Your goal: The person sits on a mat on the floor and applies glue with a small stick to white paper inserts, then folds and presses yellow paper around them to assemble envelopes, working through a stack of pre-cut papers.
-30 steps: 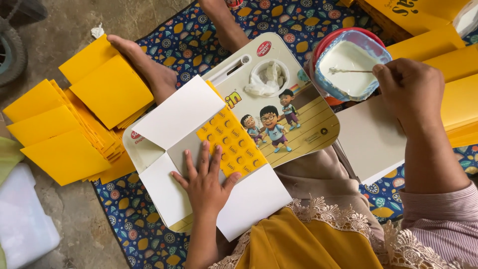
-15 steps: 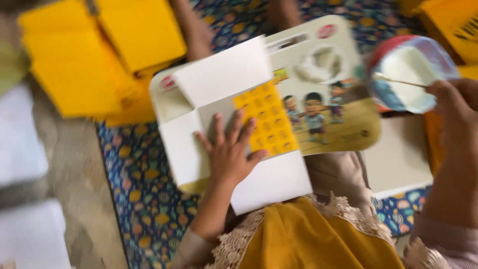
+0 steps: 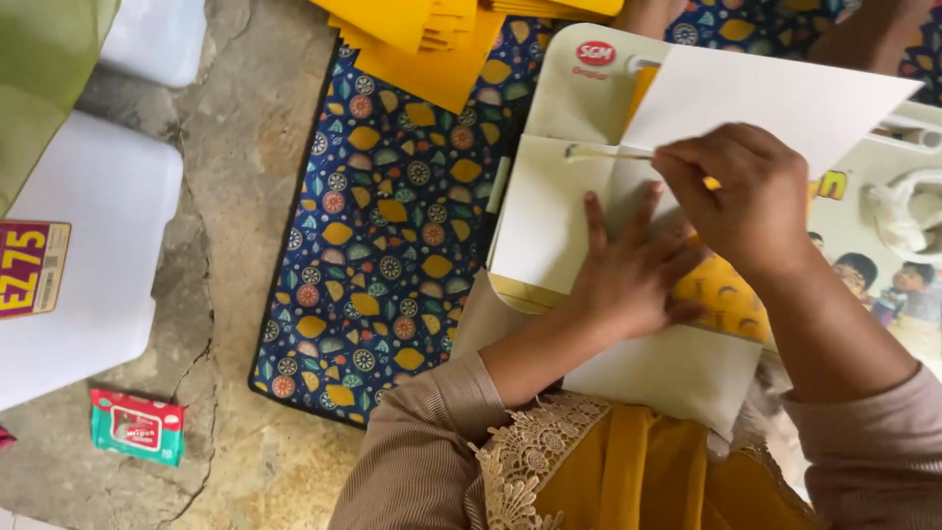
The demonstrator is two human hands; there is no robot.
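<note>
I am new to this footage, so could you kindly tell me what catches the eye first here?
At the centre right, the left hand lies flat on an unfolded white and yellow cardboard box, while the right hand holds a thin stick over its left flap. Under them spreads a dark blue mat with a bright leaf pattern, and a stack of yellow cards lies at the top edge.
</note>
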